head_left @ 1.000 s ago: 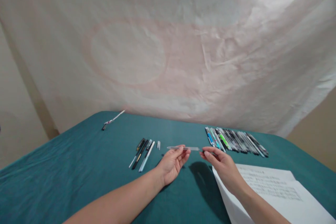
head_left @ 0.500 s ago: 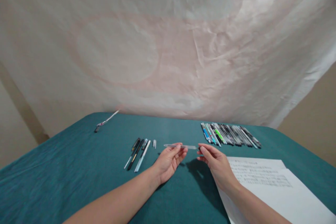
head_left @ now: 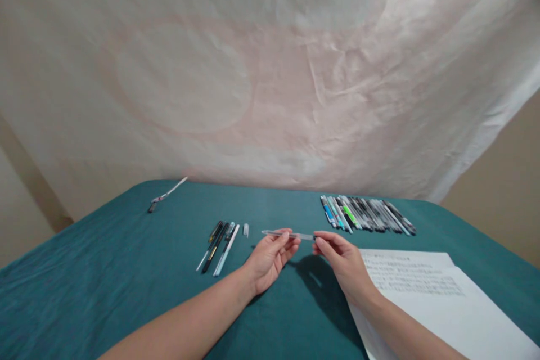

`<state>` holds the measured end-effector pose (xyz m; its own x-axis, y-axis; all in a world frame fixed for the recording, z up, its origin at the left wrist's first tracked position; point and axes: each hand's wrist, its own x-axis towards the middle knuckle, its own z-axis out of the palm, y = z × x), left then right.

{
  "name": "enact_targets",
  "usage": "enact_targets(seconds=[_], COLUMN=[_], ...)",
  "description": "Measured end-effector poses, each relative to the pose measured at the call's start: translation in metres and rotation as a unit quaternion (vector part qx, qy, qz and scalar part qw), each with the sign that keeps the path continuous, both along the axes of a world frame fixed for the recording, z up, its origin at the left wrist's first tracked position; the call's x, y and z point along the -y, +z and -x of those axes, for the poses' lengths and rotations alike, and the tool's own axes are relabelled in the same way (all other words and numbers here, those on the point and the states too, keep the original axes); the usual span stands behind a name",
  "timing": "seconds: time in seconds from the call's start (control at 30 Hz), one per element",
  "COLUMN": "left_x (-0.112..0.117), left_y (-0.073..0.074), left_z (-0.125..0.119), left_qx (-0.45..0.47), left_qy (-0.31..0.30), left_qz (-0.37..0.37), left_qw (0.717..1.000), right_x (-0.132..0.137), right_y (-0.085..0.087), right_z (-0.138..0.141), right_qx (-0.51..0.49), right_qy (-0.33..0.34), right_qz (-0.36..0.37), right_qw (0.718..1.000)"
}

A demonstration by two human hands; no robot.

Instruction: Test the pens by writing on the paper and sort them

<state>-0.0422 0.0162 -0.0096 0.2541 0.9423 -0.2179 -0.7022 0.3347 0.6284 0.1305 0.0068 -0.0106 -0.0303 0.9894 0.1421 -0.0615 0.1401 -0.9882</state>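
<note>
My left hand [head_left: 270,259] pinches a clear, slim pen [head_left: 287,234] and holds it level above the teal tablecloth [head_left: 126,281]. My right hand [head_left: 341,259] is closed in a pinch at the pen's right end, where a small dark piece shows between the fingertips; I cannot make out what it is. A small group of pens [head_left: 219,239] lies to the left of my hands, with a tiny white cap [head_left: 246,230] beside it. A long row of several pens [head_left: 367,215] lies at the back right.
A white printed sheet of paper [head_left: 426,298] lies under my right forearm at the front right. A single pen with a white cord [head_left: 164,196] lies at the back left edge. A wrinkled pale cloth hangs behind the table.
My right hand has moved left until its fingertips meet the right end of the clear pen. The left hand keeps its hold on the pen.
</note>
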Motion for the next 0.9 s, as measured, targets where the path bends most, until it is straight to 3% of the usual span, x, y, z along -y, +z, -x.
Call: enact_targets(seconds=[0.57, 0.77, 0.9], left_x=[0.002, 0.005, 0.005], left_y=[0.002, 0.0, -0.001], left_z=[0.0, 0.0, -0.001], left_qx=[-0.044, -0.074, -0.073], left_qy=[-0.008, -0.028, -0.025], left_qz=[-0.023, -0.056, -0.055], left_qw=[0.999, 0.995, 0.996], right_x=[0.002, 0.0, -0.002], right_y=[0.005, -0.003, -0.006], right_z=[-0.003, -0.003, -0.002], right_qx=[0.159, 0.23, 0.21], right_qy=[-0.019, -0.019, 0.005], right_qz=[-0.088, -0.076, -0.044], right_qw=[0.983, 0.97, 0.977])
